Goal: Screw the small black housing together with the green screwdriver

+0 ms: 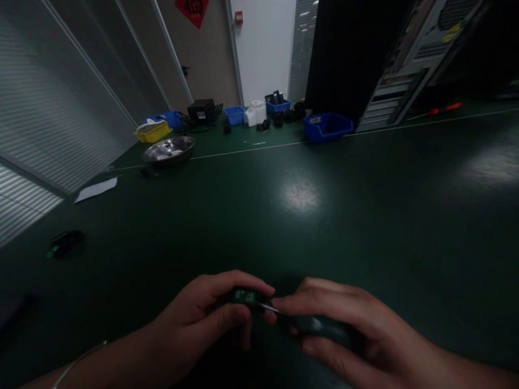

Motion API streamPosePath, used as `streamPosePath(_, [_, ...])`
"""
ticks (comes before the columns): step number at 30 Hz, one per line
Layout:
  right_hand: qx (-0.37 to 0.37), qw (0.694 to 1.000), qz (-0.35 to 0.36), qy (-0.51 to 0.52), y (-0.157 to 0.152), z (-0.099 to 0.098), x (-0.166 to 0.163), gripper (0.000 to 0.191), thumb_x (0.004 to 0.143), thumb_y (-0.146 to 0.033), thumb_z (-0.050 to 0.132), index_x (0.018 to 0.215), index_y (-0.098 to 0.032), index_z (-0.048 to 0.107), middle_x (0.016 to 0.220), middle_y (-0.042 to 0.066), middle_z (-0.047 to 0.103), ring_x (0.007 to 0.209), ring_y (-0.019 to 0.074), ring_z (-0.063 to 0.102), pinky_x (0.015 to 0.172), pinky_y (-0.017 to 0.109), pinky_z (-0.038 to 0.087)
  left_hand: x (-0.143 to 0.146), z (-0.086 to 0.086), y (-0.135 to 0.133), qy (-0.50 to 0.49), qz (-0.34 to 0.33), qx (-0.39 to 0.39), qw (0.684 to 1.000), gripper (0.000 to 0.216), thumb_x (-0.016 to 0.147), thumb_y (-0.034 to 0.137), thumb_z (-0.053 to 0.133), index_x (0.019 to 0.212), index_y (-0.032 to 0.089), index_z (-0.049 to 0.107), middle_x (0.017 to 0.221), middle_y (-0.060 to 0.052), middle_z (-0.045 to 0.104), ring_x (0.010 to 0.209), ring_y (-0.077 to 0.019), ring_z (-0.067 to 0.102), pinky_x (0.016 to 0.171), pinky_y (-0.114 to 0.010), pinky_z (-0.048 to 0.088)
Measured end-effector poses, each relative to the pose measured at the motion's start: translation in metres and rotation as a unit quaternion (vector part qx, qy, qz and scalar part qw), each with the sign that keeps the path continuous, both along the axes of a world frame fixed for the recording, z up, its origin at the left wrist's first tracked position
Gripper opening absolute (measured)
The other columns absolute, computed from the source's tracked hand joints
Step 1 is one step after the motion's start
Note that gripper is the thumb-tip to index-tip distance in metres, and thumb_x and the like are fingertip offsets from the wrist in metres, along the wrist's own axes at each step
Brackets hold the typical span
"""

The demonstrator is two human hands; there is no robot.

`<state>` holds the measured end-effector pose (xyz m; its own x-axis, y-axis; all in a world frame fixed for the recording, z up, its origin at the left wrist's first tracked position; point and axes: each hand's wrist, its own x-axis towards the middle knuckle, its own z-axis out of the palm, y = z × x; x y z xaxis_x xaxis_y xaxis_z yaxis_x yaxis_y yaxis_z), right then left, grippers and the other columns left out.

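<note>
My left hand (206, 313) is closed around a small green circuit board (244, 296) held just above the dark green table (300, 216), near its front edge. My right hand (344, 324) grips a dark-handled screwdriver (320, 326); its thin metal shaft (267, 308) points left and its tip touches the board. Both hands meet at the bottom centre. Much of the board is hidden by my fingers.
A small dark object (65, 243) lies at the left and a white paper (96, 189) farther back. At the far edge stand a metal bowl (168, 149), yellow bin (153, 132), blue bins (327, 126) and an open computer case (409, 59). A red-handled tool (444, 108) lies at right.
</note>
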<state>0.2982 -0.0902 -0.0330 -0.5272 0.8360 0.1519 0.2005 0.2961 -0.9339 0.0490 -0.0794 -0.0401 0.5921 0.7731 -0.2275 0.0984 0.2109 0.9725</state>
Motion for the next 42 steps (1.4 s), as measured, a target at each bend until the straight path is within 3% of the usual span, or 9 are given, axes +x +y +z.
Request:
streamPosePath(8, [-0.014,1.000,0.002,-0.017,0.004,0.005,0.001,0.050,0.079,0.000,0.067,0.117,-0.033,0.072,0.099,-0.001,0.079,0.093,0.0172,0.074,0.074,0.018,0.057,-0.002,0.003,0.000,0.012,-0.013,-0.036,0.999,0.027,0.095,0.037,0.061,0.120,0.029,0.067,0.096,-0.002,0.072,0.077,-0.0127,0.062,0.071,-0.023,0.050])
streamPosePath(18, [-0.006,0.999,0.006,-0.036,0.001,0.000,0.006,0.049,0.080,-0.003,0.067,0.118,-0.034,0.071,0.106,0.000,0.078,0.100,0.0194,0.073,0.074,0.020,0.058,-0.003,0.004,0.000,0.016,-0.019,-0.024,0.999,0.028,0.098,0.041,0.055,0.120,0.029,0.068,0.096,-0.003,0.071,0.079,-0.0140,0.061,0.073,-0.024,0.049])
streamPosePath(24, [0.037,0.996,-0.023,-0.077,0.003,0.006,-0.003,0.027,0.084,-0.025,0.072,0.110,-0.031,0.076,0.095,0.004,0.079,0.090,0.0231,0.075,0.070,0.025,0.062,-0.003,0.004,0.000,0.038,-0.020,-0.025,0.999,0.026,0.097,0.038,0.057,0.120,0.031,0.067,0.096,-0.001,0.068,0.081,-0.0141,0.062,0.074,-0.024,0.050])
streamPosePath(29, [0.059,0.993,-0.029,-0.094,0.008,0.018,-0.015,0.025,0.085,-0.034,0.071,0.109,-0.031,0.076,0.088,0.005,0.079,0.084,0.0229,0.076,0.070,0.026,0.062,-0.006,0.004,-0.001,0.054,-0.023,-0.011,0.998,0.025,0.097,0.035,0.057,0.121,0.034,0.066,0.097,0.000,0.067,0.083,-0.0141,0.063,0.076,-0.023,0.051])
streamPosePath(34, [0.054,0.994,-0.028,-0.087,0.006,0.013,-0.006,0.027,0.084,-0.026,0.072,0.110,-0.031,0.076,0.091,0.005,0.079,0.085,0.0227,0.076,0.071,0.025,0.063,-0.008,0.004,-0.003,0.083,-0.034,0.044,0.995,0.026,0.099,0.033,0.054,0.123,0.036,0.064,0.097,-0.001,0.067,0.082,-0.0147,0.064,0.075,-0.023,0.053])
streamPosePath(38, [0.027,0.998,-0.005,-0.053,0.000,0.002,0.004,0.041,0.078,-0.009,0.071,0.112,-0.032,0.074,0.098,0.002,0.080,0.092,0.0206,0.075,0.072,0.020,0.061,-0.006,0.006,-0.003,0.097,-0.043,0.092,0.990,0.027,0.100,0.030,0.052,0.124,0.038,0.063,0.097,0.000,0.067,0.081,-0.0141,0.065,0.074,-0.022,0.053])
streamPosePath(42, [0.001,1.000,0.002,-0.020,-0.003,0.000,0.006,0.052,0.076,-0.001,0.069,0.115,-0.036,0.072,0.097,-0.002,0.079,0.092,0.0172,0.075,0.076,0.018,0.058,-0.006,0.006,-0.002,0.090,-0.045,0.093,0.991,0.029,0.100,0.028,0.052,0.125,0.037,0.063,0.097,0.000,0.066,0.081,-0.0144,0.065,0.075,-0.022,0.053])
